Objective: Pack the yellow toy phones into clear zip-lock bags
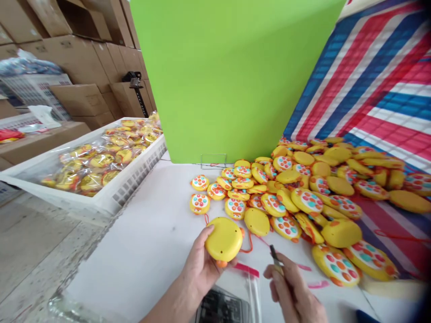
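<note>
My left hand grips a yellow duck-shaped toy, its plain back with small dark holes turned up and an orange part at the lower edge. An orange-red cord loop shows beside it. In my right hand, closed fingers pinch a slim tool with a dark tip; its exact kind is unclear. Below, between both hands, lies a clear zip bag with a pink seal and a dark object under or in it. Nearest the toy sits another yellow toy, back up.
A big heap of similar toys with coloured dots fills the right, against a striped sheet. A green board stands behind. On the left, a white crate holds bagged toys. Pink strips lie on the white table.
</note>
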{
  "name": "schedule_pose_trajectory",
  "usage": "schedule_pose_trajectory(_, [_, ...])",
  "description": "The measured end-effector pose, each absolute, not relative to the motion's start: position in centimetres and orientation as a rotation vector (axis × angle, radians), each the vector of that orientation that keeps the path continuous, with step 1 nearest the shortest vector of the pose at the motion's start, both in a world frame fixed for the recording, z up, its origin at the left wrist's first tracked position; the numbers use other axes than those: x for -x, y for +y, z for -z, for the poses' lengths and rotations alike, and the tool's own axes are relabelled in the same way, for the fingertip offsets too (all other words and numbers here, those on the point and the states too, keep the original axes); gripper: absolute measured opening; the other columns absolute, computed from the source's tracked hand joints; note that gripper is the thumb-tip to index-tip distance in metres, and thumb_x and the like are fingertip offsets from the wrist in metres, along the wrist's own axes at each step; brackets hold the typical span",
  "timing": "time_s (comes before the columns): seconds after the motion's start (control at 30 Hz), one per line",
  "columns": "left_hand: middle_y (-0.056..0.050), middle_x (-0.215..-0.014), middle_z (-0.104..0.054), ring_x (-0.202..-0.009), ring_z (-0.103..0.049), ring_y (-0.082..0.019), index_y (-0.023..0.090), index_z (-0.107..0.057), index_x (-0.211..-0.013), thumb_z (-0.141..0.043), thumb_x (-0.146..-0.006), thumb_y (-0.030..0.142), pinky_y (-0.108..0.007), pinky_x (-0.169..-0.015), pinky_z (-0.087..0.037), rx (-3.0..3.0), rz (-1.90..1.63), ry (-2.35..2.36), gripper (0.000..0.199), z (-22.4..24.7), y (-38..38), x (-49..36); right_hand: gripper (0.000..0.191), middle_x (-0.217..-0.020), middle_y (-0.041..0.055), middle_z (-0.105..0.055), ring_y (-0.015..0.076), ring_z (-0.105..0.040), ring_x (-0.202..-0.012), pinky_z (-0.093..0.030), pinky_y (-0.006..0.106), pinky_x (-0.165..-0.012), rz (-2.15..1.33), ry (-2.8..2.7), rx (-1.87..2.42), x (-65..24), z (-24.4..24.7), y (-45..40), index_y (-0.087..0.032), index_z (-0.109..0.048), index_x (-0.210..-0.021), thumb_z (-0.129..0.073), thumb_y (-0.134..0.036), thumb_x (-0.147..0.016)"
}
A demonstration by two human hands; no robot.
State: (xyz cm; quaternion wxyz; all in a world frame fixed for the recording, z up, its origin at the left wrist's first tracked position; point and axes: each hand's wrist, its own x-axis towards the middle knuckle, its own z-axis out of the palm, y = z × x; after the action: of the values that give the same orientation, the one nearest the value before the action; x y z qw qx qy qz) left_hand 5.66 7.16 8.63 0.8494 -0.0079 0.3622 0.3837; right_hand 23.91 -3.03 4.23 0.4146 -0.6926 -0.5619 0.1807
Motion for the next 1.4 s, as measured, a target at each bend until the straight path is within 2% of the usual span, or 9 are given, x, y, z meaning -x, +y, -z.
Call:
schedule_pose_trajectory(0.17, [-0.015, -0.086, -0.071, -0.073, -0.07, -0.026, 0.004, -0.054, -0.118, -0.05, -0.089, 0.037, -0.026, -0.046, -0.053, 0.142, -0.743, 0.704, 0.044, -8.9, 7.2, -5.1, 0.033, -0.068, 0.0015, -0.071, 0.0138, -0.06, -0.045, -0.053, 0.02, -0.05, -0.399, -1.384, 1.646, -20.0, -5.6, -0.8, -0.025, -0.063, -0.095, -0.046, -0.052, -0.089])
schedule_pose_trajectory(0.33, [-0.015, -0.084, -0.072, -0.069, -0.07, -0.024, 0.004, -0.055, -0.116, -0.049, -0.089, 0.037, -0.025, -0.046, -0.054, 0.165, -0.693, 0.628, 0.043, -8.7, 6.9, -5.5, 0.025, -0.071, -0.001, -0.069, 0.0111, -0.06, -0.048, -0.052, 0.018, -0.053, -0.531, -1.37, 1.628, -19.5, -6.8, -1.0, -0.024, -0.061, -0.097, -0.049, -0.045, -0.09])
schedule_pose_trajectory(0.63, [-0.014, -0.085, -0.072, -0.072, -0.07, -0.025, 0.005, -0.056, -0.116, -0.045, -0.091, 0.039, -0.025, -0.045, -0.054, 0.189, -0.647, 0.656, 0.043, -9.2, 6.8, -5.5, 0.025, -0.086, 0.0034, -0.072, 0.0156, -0.07, -0.079, -0.055, 0.017, -0.068, -0.499, -1.34, 1.426, -20.0, -7.8, -0.4, -0.026, -0.071, -0.103, -0.052, -0.034, -0.088])
schedule_pose_trajectory(0.73, [-0.014, -0.087, -0.072, -0.072, -0.07, -0.024, 0.006, -0.056, -0.116, -0.047, -0.091, 0.038, -0.025, -0.046, -0.054, 0.175, -0.654, 0.649, 0.042, -9.1, 6.5, -5.6, 0.023, -0.086, 0.0051, -0.071, 0.0167, -0.069, -0.076, -0.056, 0.018, -0.063, -0.574, -1.316, 1.409, -20.0, -7.7, -0.6, -0.024, -0.071, -0.098, -0.055, -0.035, -0.086])
schedule_pose_trajectory(0.87, [-0.015, -0.089, -0.072, -0.078, -0.07, -0.025, 0.005, -0.056, -0.116, -0.047, -0.09, 0.038, -0.024, -0.046, -0.054, 0.198, -0.629, 0.622, 0.043, -9.3, 6.3, -5.8, 0.02, -0.066, 0.0005, -0.067, 0.0128, -0.063, -0.051, -0.052, 0.017, -0.049, -0.559, -1.186, 1.499, -19.6, -7.0, -1.0, -0.023, -0.067, -0.093, -0.055, -0.038, -0.087])
schedule_pose_trajectory(0.93, [-0.015, -0.087, -0.071, -0.076, -0.07, -0.025, 0.004, -0.056, -0.116, -0.046, -0.091, 0.039, -0.024, -0.046, -0.054, 0.205, -0.617, 0.646, 0.044, -9.5, 6.3, -5.9, 0.017, -0.064, -0.0007, -0.066, 0.0118, -0.061, -0.048, -0.051, 0.017, -0.048, -0.517, -1.161, 1.481, -19.4, -7.2, -1.1, -0.024, -0.066, -0.093, -0.055, -0.037, -0.087])
schedule_pose_trajectory(1.03, [-0.015, -0.082, -0.072, -0.067, -0.07, -0.023, 0.004, -0.057, -0.114, -0.045, -0.091, 0.04, -0.023, -0.044, -0.053, 0.185, -0.632, 0.699, 0.044, -9.7, 6.4, -6.1, 0.014, -0.076, 0.0005, -0.068, 0.0118, -0.062, -0.055, -0.053, 0.017, -0.056, -0.462, -1.165, 1.456, -19.2, -8.2, -1.1, -0.025, -0.069, -0.086, -0.059, -0.034, -0.084])
schedule_pose_trajectory(1.2, [-0.014, -0.074, -0.072, -0.059, -0.069, -0.021, 0.003, -0.059, -0.106, -0.043, -0.092, 0.039, -0.022, -0.044, -0.051, 0.141, -0.636, 0.72, 0.042, -9.8, 6.2, -6.4, 0.009, -0.074, -0.0027, -0.07, 0.0109, -0.065, -0.059, -0.054, 0.014, -0.063, -0.442, -1.116, 1.477, -18.6, -8.9, -1.1, -0.025, -0.068, -0.081, -0.063, -0.032, -0.082])
schedule_pose_trajectory(1.4, [-0.012, -0.071, -0.07, -0.05, -0.064, -0.018, 0.004, -0.06, -0.103, -0.039, -0.094, 0.038, -0.022, -0.042, -0.048, 0.138, -0.637, 0.787, 0.041, -10.7, 5.9, -6.7, 0.013, -0.106, 0.0053, -0.071, 0.0184, -0.067, -0.094, -0.056, 0.018, -0.068, -0.517, -1.141, 1.459, -18.1, -8.2, -1.0, -0.024, -0.065, -0.075, -0.059, -0.03, -0.085])
